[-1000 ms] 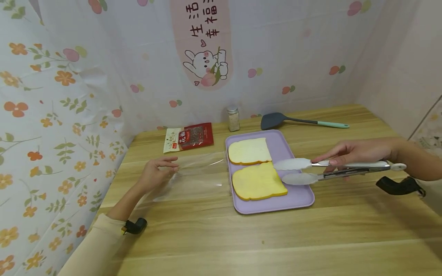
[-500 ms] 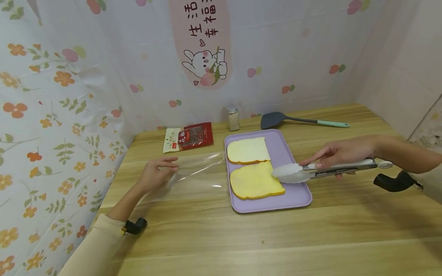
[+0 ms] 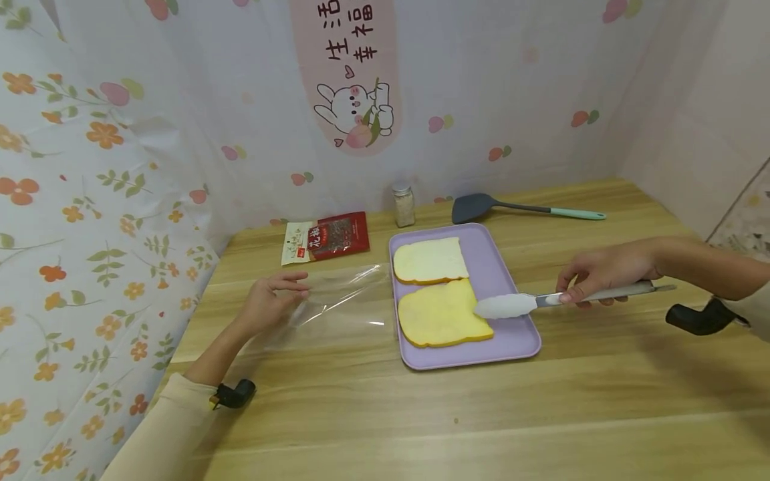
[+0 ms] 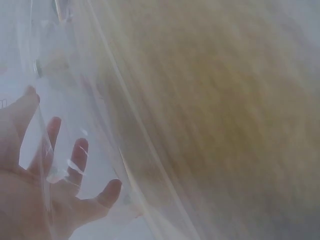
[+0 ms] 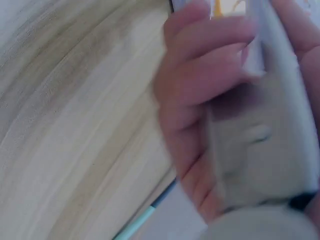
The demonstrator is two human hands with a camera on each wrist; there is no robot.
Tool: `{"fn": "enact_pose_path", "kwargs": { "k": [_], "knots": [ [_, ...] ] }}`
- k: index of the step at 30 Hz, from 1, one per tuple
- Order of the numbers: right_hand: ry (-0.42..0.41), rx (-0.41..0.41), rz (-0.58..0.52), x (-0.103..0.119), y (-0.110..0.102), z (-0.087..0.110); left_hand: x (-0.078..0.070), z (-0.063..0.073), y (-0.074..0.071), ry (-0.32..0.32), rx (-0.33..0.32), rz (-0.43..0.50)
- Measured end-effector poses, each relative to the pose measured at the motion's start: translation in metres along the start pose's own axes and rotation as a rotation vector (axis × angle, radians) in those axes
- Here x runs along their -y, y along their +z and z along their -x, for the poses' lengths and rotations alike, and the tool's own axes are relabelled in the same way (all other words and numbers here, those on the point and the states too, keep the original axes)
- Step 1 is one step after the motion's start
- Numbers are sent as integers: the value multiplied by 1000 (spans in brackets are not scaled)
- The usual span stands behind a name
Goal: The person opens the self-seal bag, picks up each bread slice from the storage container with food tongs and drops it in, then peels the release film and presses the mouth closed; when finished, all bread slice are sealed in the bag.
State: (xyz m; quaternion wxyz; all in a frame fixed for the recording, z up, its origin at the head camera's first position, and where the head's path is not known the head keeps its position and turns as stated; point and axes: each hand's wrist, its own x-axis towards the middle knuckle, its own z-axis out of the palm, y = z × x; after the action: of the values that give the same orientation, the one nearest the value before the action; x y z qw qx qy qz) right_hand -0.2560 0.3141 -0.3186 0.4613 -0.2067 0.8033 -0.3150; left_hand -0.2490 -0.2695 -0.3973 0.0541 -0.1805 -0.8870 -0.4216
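My right hand grips the handle of silver tongs with white tips. Fingers wrapped around that handle fill the right wrist view. The white tips lie over the right edge of a yellow bread slice on a lilac tray; the tongs are turned edge-on, hiding one arm behind the other. A paler bread slice lies just behind the yellow one. My left hand is at the left end of a clear plastic bag. Through the film in the left wrist view, its fingers show spread.
A red and cream seasoning packet and a small spice jar stand behind the bag and tray. Along the back right lies a dark spatula with a mint handle. A patterned curtain hangs behind the wooden table.
The tongs' two tips, apart at first, came together in view and then turned edge-on at the yellow slice. My left hand has stayed by the bag, whose film creases shifted slightly.
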Motion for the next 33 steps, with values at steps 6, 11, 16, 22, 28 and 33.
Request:
{"fn": "enact_pose_path", "kwargs": {
  "k": [6,11,16,22,28,33],
  "knots": [
    [-90,-45,21,3,4,5,-1,-2,-1,7,4,5],
    [-93,-93,33,5,11,5,0,-2,-1,-13,10,25],
    [-106,-101,55,7,12,3,-2,-1,-1,-20,13,15],
    [-144,-53,59,9,9,2,-3,-1,-2,-22,15,32],
    [-124,17,74,26,2,-1,-1,-2,-2,-17,18,36],
    [-35,40,74,41,-5,-7,1,-1,-2,-5,8,38]
  ]
}}
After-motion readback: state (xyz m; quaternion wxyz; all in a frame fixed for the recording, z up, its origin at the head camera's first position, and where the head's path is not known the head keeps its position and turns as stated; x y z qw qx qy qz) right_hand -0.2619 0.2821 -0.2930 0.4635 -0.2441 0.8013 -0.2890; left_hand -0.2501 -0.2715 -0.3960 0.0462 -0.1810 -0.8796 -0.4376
